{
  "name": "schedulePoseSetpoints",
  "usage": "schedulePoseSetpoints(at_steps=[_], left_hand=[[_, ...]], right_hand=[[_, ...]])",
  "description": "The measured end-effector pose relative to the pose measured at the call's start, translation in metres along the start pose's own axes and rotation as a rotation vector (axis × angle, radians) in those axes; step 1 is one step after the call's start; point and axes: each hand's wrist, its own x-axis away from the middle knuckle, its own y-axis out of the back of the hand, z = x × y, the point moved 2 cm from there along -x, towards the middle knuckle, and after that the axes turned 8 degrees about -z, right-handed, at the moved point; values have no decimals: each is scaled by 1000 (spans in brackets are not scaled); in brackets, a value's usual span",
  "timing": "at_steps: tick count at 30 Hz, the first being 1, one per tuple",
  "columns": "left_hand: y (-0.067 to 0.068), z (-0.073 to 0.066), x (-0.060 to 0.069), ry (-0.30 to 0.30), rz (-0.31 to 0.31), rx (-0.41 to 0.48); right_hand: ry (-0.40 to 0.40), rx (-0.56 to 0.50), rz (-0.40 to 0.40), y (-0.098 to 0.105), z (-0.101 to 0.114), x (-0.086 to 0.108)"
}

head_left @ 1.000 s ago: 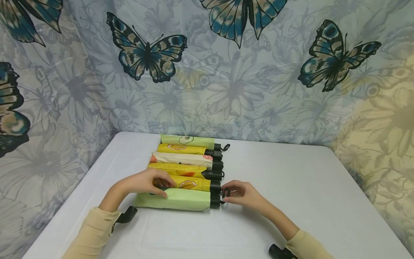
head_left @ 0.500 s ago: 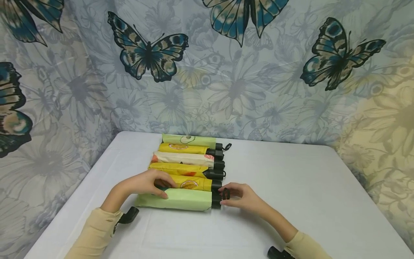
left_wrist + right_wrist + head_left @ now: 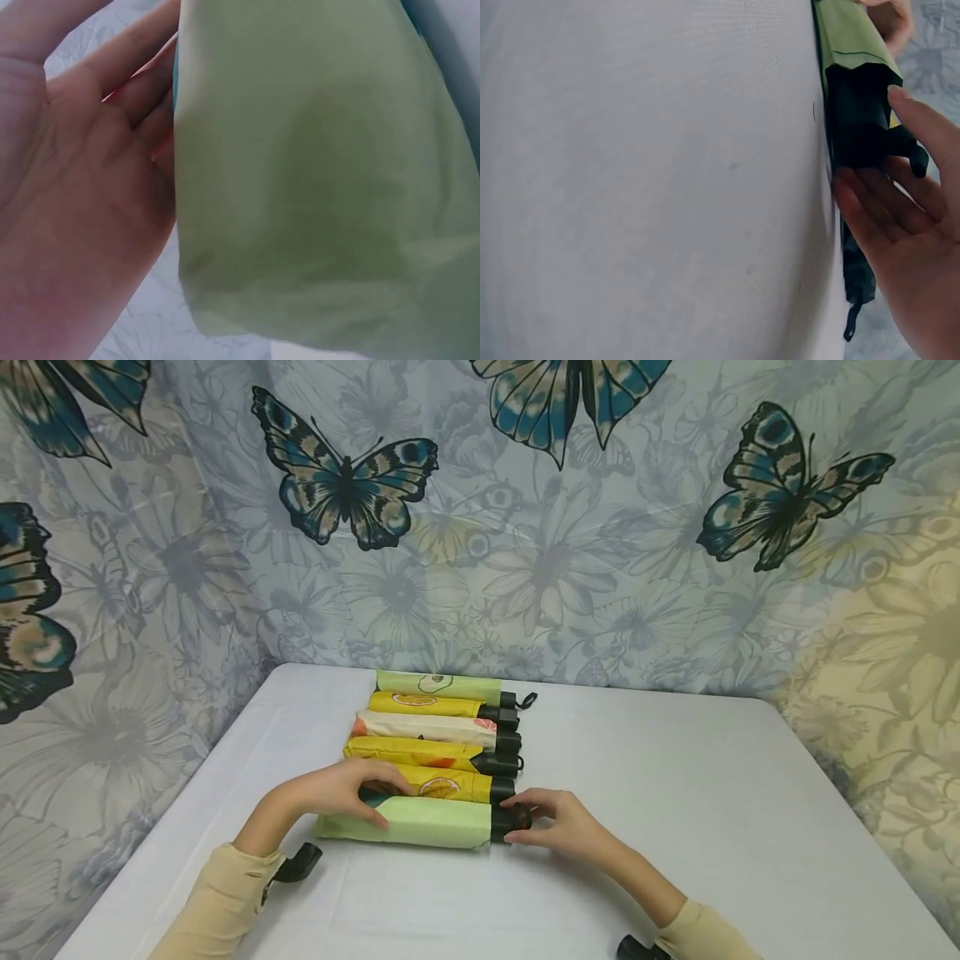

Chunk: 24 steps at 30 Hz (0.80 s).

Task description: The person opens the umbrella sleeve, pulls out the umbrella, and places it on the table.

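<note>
Six umbrellas, folded & sleeved, lie in a row on the counter. The light green umbrella is the nearest, right up against (or just beside, hard to tell) a yellow umbrella w/ orange-slice print. Left hand grips the green one's sleeve, thumb on the near side, fingers over the far side; right hand holds its black handle betw. thumb & fingers, lightly by the look of it; pressure n/a.

Main risk: uneven push, one end ahead of the other, prob. skews the green one & nudges the yellow neighbour out of line. Left fingers sit in the gap betw. the two, so they could drag the yellow sleeve too. Thin fabric may slip or bunch under a loose grip; rounded body could roll if both hands let go. Strap at the handle end could snag a finger.

Materials: sleeve = soft, matte cloth, creased, baggy at the left hand's end. Handle looks like smooth, hard plastic, stubby, approx. cylindrical. Cream umbrella farther back, same long tube shape, w/ pinkish fruit print. Counter surface white, faintly creased, prob. a cloth cover.
</note>
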Motion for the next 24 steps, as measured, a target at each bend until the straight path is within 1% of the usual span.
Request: schedulePoseSetpoints(at_steps=[3,5,7,10,13,17,20,24], left_hand=[[-1,1,0,-26,0,-79],[-2,2,0,-18,2,-107],[-2,2,0,-7,5,-105],[-1,1,1,12,8,-79],[-1,1,1,7,4,-74],[-2,0,0,-31,-3,-121],[-4,0,-1,-37,-6,-143],[-5,0,-2,-2,-2,-131]], right_hand=[[39,17,-3,-3,0,-1],[59,29,-7,-4,0,-2],[70,37,-10,-6,2,-3],[67,53,-20,-8,4,-4],[63,75,-33,-9,6,-5],[53,92,-47,-10,8,-5],[38,96,-49,-11,8,-5],[16,104,-51,-11,7,-5]])
